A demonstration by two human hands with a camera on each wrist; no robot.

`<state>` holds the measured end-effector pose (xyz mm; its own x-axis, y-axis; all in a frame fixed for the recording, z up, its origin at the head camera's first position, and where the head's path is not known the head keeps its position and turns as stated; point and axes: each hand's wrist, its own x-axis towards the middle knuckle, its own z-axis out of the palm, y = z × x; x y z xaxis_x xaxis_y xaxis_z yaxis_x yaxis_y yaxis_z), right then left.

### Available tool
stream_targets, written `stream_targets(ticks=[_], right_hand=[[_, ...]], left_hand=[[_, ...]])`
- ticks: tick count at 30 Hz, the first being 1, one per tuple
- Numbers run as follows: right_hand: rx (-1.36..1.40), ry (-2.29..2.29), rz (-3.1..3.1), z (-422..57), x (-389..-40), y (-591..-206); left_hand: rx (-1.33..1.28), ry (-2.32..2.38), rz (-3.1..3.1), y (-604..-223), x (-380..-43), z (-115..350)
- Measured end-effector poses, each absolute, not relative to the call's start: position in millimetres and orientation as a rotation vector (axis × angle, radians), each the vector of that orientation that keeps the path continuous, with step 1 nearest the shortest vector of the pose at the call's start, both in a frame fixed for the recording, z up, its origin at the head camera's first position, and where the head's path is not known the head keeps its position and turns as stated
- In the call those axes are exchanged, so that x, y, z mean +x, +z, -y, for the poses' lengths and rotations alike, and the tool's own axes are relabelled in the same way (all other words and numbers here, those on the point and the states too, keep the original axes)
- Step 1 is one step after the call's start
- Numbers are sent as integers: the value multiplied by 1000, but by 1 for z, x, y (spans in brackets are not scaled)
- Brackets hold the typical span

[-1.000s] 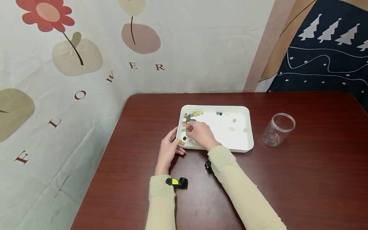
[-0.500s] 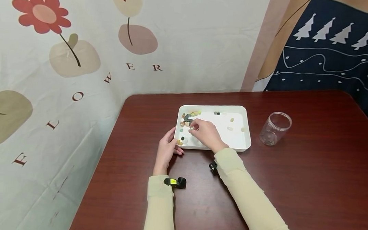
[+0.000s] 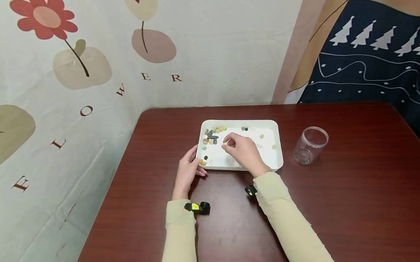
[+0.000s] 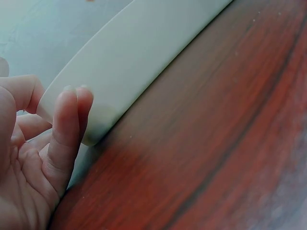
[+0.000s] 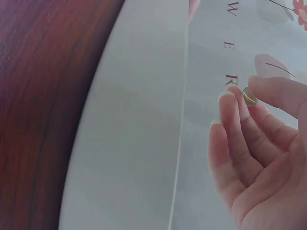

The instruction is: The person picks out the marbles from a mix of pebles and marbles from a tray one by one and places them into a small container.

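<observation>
My left hand [image 3: 187, 171] holds the near left corner of a white tray [image 3: 236, 169], thumb at the rim and fingers along the outside. The tray's pale side wall [image 4: 129, 57] fills much of the left wrist view. Over the middle of the tray, my right hand [image 3: 246, 151] pinches a small shiny yellow-green pebble [image 5: 249, 97] between thumb and fingertips. Dark, tan and green pebbles [image 3: 213, 137] lie bunched at the tray's left side. A dark pebble [image 3: 205, 157] and yellowish ones [image 3: 203, 162] sit near the left hand.
A clear jar [image 3: 310, 146] stands on the brown table [image 3: 347, 199], right of the tray. Two dark pebbles [image 3: 244, 129] and some pale ones [image 3: 261, 136] lie spread over the tray's right half. A printed cloth [image 3: 213, 49] hangs behind the table.
My right hand has moved right from the tray's left side toward its middle, carrying the pebble. My left hand stays on the corner. The whole head view has shifted slightly.
</observation>
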<state>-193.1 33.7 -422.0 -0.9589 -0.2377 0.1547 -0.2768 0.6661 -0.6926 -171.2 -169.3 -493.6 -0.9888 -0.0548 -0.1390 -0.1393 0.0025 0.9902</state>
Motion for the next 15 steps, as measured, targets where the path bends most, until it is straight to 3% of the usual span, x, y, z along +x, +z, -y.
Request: stream_targets(ticks=[15], right_hand=[[328, 1321, 2695, -70, -172, -413]], left_hand=[[-218, 2187, -2203, -495, -171, 168]])
